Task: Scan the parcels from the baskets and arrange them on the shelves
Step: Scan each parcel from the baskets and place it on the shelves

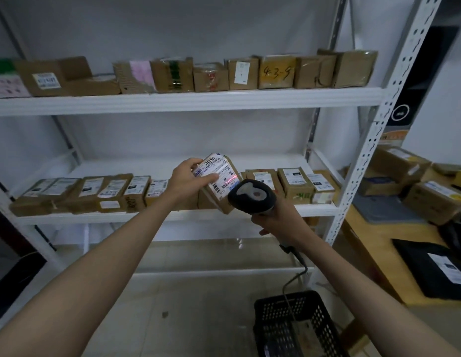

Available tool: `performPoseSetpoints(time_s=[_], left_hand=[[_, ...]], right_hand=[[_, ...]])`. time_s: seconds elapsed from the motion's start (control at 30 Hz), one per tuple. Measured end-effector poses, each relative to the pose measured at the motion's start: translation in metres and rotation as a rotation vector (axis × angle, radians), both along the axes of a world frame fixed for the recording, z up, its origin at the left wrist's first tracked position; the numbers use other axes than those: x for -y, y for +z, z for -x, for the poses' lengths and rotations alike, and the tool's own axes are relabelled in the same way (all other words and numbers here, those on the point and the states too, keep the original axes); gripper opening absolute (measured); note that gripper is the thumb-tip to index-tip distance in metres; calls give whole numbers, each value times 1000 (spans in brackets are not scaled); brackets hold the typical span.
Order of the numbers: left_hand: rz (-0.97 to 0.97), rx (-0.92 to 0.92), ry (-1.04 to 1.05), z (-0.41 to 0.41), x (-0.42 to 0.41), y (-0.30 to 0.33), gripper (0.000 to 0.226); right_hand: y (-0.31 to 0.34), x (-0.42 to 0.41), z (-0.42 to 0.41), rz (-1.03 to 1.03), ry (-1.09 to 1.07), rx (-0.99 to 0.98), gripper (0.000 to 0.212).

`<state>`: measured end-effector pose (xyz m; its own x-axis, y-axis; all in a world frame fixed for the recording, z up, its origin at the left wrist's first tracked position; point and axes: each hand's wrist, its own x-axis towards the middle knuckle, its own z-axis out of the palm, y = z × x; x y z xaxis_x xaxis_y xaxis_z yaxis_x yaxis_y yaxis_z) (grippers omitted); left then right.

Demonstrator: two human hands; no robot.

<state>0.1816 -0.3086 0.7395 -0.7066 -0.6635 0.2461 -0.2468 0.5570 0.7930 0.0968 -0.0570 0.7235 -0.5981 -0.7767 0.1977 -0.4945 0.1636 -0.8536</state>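
My left hand [189, 177] grips a small cardboard parcel [220, 181] with a white label marked 3016, held tilted in front of the middle shelf [316, 210]. My right hand [274, 220] holds a dark handheld scanner [252, 195] just right of the parcel. A red scan line lies across the label's barcode. A black plastic basket [296, 325] stands on the floor at the lower right, with something pale at its bottom.
Rows of cardboard parcels line the middle shelf and the upper shelf [188, 100]. The scanner's cable [293, 276] hangs down to the basket. A wooden table [373, 243] at the right carries more boxes and a black bag. White rack uprights frame the shelves.
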Motion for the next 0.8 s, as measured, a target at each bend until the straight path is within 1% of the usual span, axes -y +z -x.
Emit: performPoseSetpoints(time_s=[0.07,0.17,0.33,0.4,0.47,0.6,0.67,0.8], left_hand=[[13,2,-3,0,-4,6,64],[15,-3,3,3,-9,14,66],[12,-21,11,8,-15,22,68],[23,-31,11,10,-15,27,68],[46,-42,17,11,-15,36,66],[57,-77,44,15,-12,63,64],[60,-111,57,17,-11,80,64],[14,-199,40,24,-12,122,63]], right_hand=[[3,-4,3,9,-1,-17,40],[6,-10,9,42,-20,5,34],[13,-19,18,60,9,10,36],[18,-19,23,66,7,11,33],[27,-18,29,91,-13,26,29],[56,-10,46,137,-133,-12,17],[75,-4,55,200,-129,40,19],[117,6,70,375,-107,148,32]])
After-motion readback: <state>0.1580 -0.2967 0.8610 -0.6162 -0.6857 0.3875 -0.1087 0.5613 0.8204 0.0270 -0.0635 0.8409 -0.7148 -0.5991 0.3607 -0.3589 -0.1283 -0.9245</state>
